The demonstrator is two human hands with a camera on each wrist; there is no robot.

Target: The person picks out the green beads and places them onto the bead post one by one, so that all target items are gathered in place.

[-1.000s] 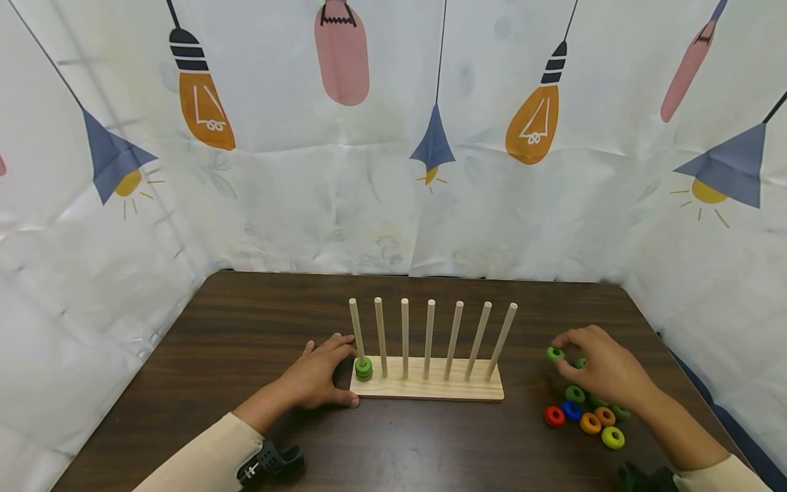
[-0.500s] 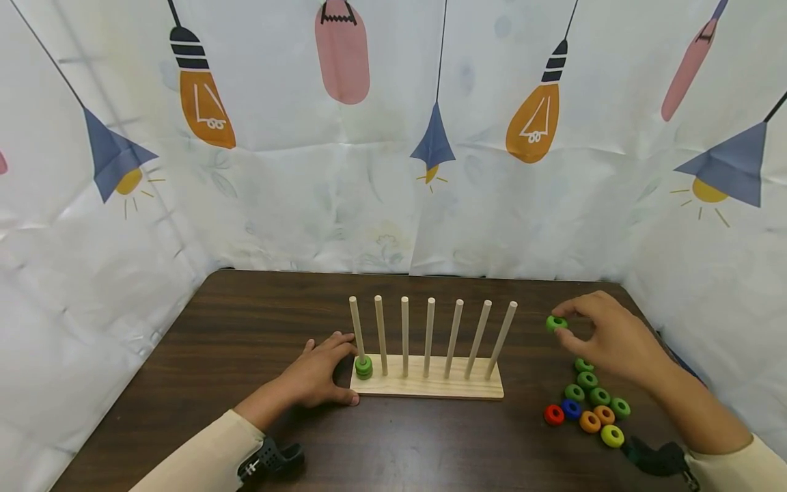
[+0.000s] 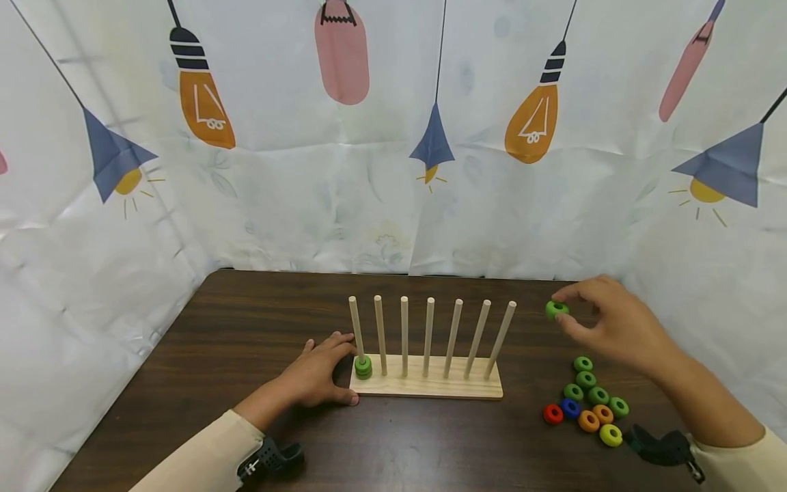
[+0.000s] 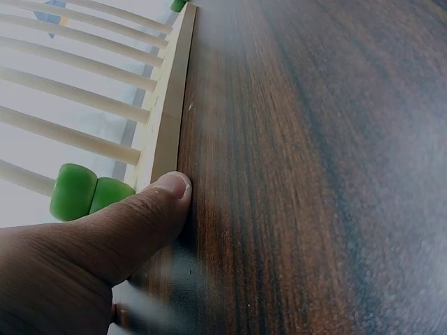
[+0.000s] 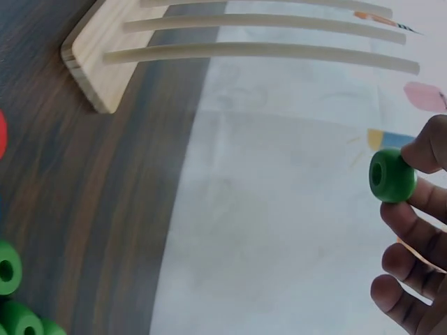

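The right hand (image 3: 624, 331) pinches a green ring-shaped bead (image 3: 550, 312) toward the far right corner of the worktop (image 3: 467, 444); slackening could drop it. The left hand (image 3: 315, 376) grips the pale wooden pegboard (image 3: 428, 387).

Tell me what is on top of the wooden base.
On the wooden base stand seven pegs; two green rings sit round the leftmost peg. The rings hide that peg's foot.

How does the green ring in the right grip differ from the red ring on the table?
The green ring is held up by the right grip; the red ring rests on the table. The green ring is off by itself; the red ring lies beside the blue ring. Each has a central hole.
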